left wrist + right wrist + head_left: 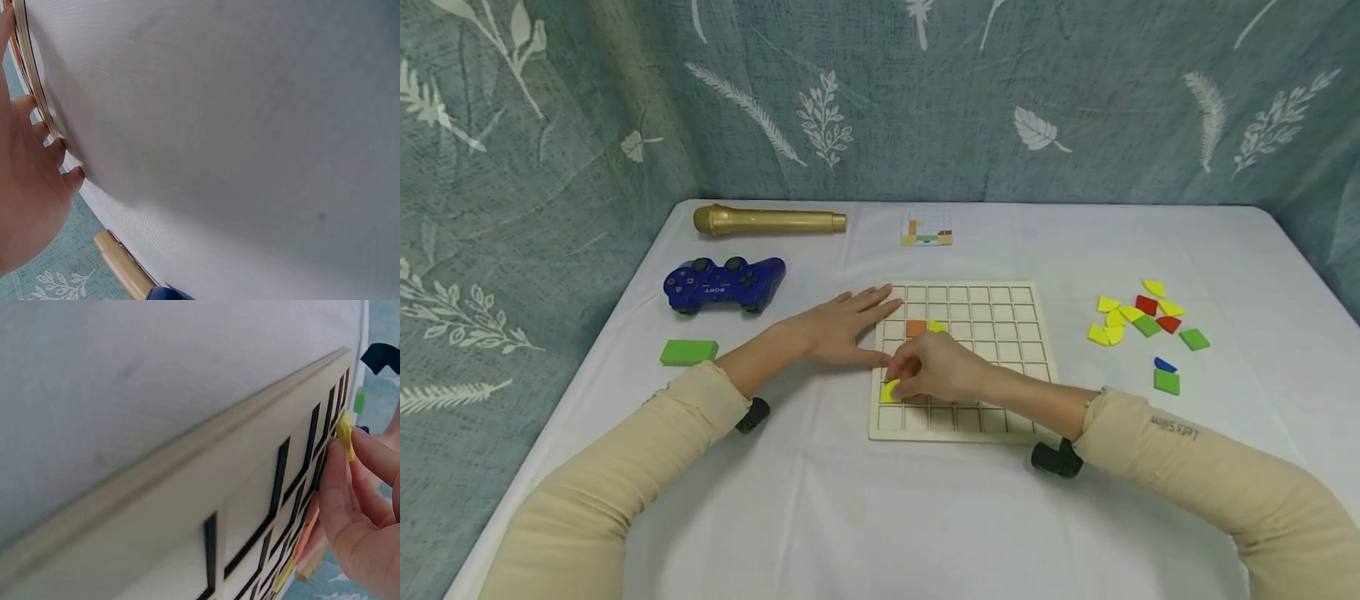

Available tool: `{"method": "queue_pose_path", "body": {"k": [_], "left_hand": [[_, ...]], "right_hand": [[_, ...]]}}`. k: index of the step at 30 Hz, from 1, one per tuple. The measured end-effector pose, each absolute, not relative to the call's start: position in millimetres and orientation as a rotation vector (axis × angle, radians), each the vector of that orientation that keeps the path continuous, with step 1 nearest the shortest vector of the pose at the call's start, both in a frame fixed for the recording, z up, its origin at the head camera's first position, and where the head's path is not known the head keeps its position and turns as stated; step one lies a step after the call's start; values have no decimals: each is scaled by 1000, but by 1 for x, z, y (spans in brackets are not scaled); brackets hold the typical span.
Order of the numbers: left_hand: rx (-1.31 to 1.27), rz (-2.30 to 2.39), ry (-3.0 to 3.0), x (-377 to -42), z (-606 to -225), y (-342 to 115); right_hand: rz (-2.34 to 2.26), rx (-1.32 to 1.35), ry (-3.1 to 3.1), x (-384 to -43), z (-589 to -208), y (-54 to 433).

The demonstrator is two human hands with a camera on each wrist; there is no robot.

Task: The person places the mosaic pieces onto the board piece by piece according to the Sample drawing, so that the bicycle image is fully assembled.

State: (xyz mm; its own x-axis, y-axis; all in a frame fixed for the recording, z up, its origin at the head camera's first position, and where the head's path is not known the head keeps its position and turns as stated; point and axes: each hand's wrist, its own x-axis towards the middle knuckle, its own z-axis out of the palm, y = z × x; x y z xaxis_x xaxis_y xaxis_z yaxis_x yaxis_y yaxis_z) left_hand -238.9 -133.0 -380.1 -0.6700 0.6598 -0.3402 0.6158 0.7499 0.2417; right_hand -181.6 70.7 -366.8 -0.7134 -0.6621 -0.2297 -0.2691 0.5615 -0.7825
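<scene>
A wooden grid board (955, 436) lies on the white table. My right hand (943, 367) reaches over its lower left part and pinches a yellow tile (891, 392) with a rounded corner. In the right wrist view that yellow tile (345, 434) is between thumb and fingertips, right at the grid. My left hand (842, 327) lies with fingers spread at the board's left edge, fingertips on the rim. An orange tile (916, 328) and another yellow tile (937, 326) sit in the grid above the right hand, which hides some squares.
Several loose yellow, red, green and blue tiles (1146, 326) lie right of the board. A small pattern card (927, 230) is behind it. To the left are a gold microphone (769, 221), a blue game controller (725, 283) and a green block (689, 352).
</scene>
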Motion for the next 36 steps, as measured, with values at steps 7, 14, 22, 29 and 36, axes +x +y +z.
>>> {"method": "queue_pose_path", "body": {"k": [7, 14, 22, 29, 36], "left_hand": [[964, 147, 2542, -240, -381, -133], [971, 148, 2536, -240, -381, -134], [1001, 169, 2527, -239, -380, -135], [1004, 170, 2531, -239, -380, -134], [996, 176, 2522, -239, -379, -133]], "right_hand": [[-981, -766, 2296, -184, -362, 72], [-1039, -755, 2290, -189, -362, 77], [-1214, -648, 2105, -191, -364, 78], [-1188, -585, 1998, -191, -364, 79], [-1177, -634, 1983, -193, -366, 81]]}}
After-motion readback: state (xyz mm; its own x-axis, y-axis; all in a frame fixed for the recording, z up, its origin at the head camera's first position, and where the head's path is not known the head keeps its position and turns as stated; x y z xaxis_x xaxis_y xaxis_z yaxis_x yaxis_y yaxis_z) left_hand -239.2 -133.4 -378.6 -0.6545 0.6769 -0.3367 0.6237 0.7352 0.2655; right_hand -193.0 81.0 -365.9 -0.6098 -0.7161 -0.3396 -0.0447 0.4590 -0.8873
